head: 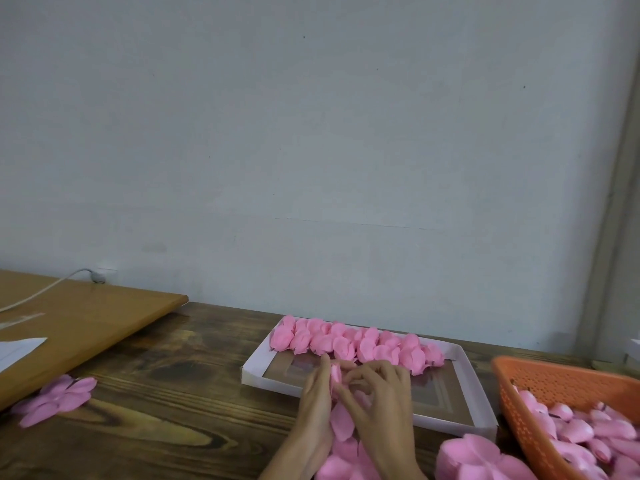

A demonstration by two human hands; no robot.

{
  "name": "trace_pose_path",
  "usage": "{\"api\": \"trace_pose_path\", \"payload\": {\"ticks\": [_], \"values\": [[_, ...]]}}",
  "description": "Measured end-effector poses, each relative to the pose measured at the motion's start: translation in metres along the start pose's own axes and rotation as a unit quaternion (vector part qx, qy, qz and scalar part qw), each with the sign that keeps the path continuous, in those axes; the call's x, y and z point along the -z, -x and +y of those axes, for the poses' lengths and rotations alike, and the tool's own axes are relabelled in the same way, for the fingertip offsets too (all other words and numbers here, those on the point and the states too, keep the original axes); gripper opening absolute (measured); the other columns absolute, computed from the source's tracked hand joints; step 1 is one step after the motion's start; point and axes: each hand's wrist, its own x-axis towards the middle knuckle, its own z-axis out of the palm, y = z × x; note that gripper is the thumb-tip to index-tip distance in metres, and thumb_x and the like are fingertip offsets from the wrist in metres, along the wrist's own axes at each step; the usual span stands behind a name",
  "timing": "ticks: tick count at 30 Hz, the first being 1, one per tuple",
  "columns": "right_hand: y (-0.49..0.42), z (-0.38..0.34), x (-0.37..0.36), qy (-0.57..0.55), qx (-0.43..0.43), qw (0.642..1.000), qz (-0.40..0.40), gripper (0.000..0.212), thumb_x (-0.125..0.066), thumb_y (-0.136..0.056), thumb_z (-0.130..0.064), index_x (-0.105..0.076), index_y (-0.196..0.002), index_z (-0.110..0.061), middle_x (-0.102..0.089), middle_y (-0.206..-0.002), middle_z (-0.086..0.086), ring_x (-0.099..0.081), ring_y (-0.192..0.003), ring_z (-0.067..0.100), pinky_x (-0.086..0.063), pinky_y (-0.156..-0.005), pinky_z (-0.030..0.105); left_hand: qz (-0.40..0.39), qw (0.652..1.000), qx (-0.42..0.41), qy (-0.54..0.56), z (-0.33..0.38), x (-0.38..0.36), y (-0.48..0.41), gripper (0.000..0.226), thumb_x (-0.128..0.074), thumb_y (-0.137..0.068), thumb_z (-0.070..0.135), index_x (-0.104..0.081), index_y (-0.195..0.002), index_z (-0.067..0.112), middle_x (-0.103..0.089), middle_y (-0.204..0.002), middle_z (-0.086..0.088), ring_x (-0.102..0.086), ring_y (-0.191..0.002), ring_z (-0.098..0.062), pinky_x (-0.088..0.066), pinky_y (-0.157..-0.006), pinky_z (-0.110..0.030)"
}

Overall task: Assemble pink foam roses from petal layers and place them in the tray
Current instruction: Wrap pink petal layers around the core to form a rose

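Observation:
My left hand (317, 396) and my right hand (375, 396) meet over the near edge of the white tray (258, 372), both holding one pink foam rose (336, 377) between them. Loose petals of that rose (341, 422) hang down between my wrists. My right fingers curl round its top; my left fingers lie along its left side. A row of finished pink roses (353, 342) fills the tray's far side. A stack of petal layers (478, 457) lies at the bottom right.
An orange plastic basket (554, 379) with several pink rose buds stands at the right. More petal layers (57, 398) lie at the left on the dark wooden table (173, 393). A light wooden board (86, 320) with a white cable and paper overlaps the table's left end.

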Motion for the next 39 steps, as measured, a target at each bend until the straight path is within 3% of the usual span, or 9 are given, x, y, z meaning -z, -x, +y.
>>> {"api": "trace_pose_path", "payload": {"ticks": [7, 13, 18, 21, 24, 28, 33, 36, 39], "values": [[-0.003, -0.002, 0.017, -0.037, 0.065, 0.992, -0.098, 0.014, -0.074, -0.089, -0.042, -0.073, -0.103, -0.044, -0.052, -0.111, -0.016, -0.049, -0.114, 0.004, -0.040, -0.094, 0.015, 0.071, 0.995, 0.034, 0.058, 0.008, 0.005, -0.009, 0.052, -0.047, -0.108, 0.045, -0.058, -0.075, 0.007, -0.045, -0.064, -0.009, -0.053, -0.057, -0.022, -0.047, -0.057, -0.029], [-0.005, 0.006, 0.022, 0.024, 0.197, 0.965, -0.172, 0.042, -0.079, -0.063, -0.025, -0.072, -0.100, -0.044, -0.050, -0.126, -0.013, -0.051, -0.119, 0.008, -0.051, -0.091, 0.032, 0.081, 0.996, 0.000, 0.038, 0.010, 0.010, -0.012, 0.062, -0.042, -0.110, 0.034, -0.046, -0.052, 0.014, -0.043, -0.058, -0.003, -0.045, -0.052, -0.018, -0.045, -0.049, -0.026], [-0.004, 0.009, 0.023, 0.061, 0.195, 0.957, -0.206, 0.048, -0.081, -0.061, -0.030, -0.070, -0.105, -0.048, -0.046, -0.133, -0.019, -0.049, -0.126, 0.008, -0.050, -0.092, 0.037, 0.140, 0.989, 0.005, 0.057, 0.002, 0.003, -0.027, 0.047, -0.039, -0.110, 0.037, -0.044, -0.070, 0.013, -0.043, -0.046, 0.010, -0.044, -0.036, -0.004, -0.041, -0.041, -0.016], [-0.005, 0.002, 0.021, 0.049, 0.224, 0.961, -0.156, 0.025, -0.086, -0.074, -0.027, -0.076, -0.092, -0.043, -0.058, -0.122, -0.012, -0.060, -0.111, 0.017, -0.055, -0.080, 0.041, 0.100, 0.993, 0.045, 0.035, 0.001, 0.012, -0.024, 0.047, -0.045, -0.108, 0.047, -0.064, -0.084, 0.012, -0.066, -0.074, -0.003, -0.065, -0.061, -0.012, -0.053, -0.060, -0.027], [-0.004, -0.006, 0.019, 0.009, 0.212, 0.969, -0.125, 0.020, -0.088, -0.077, -0.026, -0.078, -0.083, -0.043, -0.062, -0.117, -0.010, -0.062, -0.106, 0.017, -0.055, -0.080, 0.036, 0.057, 0.991, 0.068, 0.105, 0.003, 0.015, -0.019, 0.059, -0.049, -0.097, 0.061, -0.061, -0.069, 0.010, -0.045, -0.065, -0.010, -0.053, -0.046, -0.015, -0.048, -0.047, -0.023], [0.001, -0.004, 0.017, -0.075, 0.129, 0.977, -0.149, 0.019, -0.086, -0.083, -0.026, -0.080, -0.088, -0.043, -0.056, -0.122, -0.009, -0.055, -0.118, 0.011, -0.051, -0.092, 0.021, -0.017, 0.985, 0.078, 0.156, 0.007, 0.008, -0.011, 0.067, -0.047, -0.094, 0.069, -0.064, -0.067, 0.010, -0.051, -0.062, -0.012, -0.058, -0.052, -0.024, -0.049, -0.045, -0.029], [0.001, 0.000, 0.009, -0.105, 0.062, 0.986, -0.109, 0.026, -0.089, -0.078, -0.019, -0.080, -0.086, -0.042, -0.057, -0.120, -0.008, -0.054, -0.119, 0.009, -0.042, -0.101, 0.019, -0.063, 0.983, 0.080, 0.155, 0.006, 0.006, -0.010, 0.066, -0.050, -0.098, 0.066, -0.067, -0.077, 0.007, -0.065, -0.087, -0.022, -0.070, -0.101, -0.045, -0.061, -0.083, -0.052], [0.000, -0.002, 0.008, -0.134, 0.030, 0.988, -0.074, 0.013, -0.087, -0.076, -0.032, -0.081, -0.085, -0.040, -0.059, -0.115, -0.004, -0.056, -0.115, 0.009, -0.045, -0.100, 0.023, -0.059, 0.979, 0.089, 0.175, 0.003, 0.006, -0.012, 0.063, -0.053, -0.097, 0.064, -0.068, -0.075, 0.007, -0.069, -0.097, -0.028, -0.066, -0.114, -0.051, -0.042, -0.115, -0.062], [0.000, -0.004, 0.008, -0.142, 0.018, 0.988, -0.061, 0.011, -0.084, -0.075, -0.036, -0.082, -0.085, -0.039, -0.059, -0.109, -0.001, -0.056, -0.110, 0.008, -0.047, -0.096, 0.030, -0.049, 0.978, 0.096, 0.180, 0.001, 0.005, -0.015, 0.058, -0.058, -0.094, 0.061, -0.067, -0.075, 0.007, -0.068, -0.097, -0.028, -0.062, -0.122, -0.053, -0.033, -0.121, -0.063]]}}
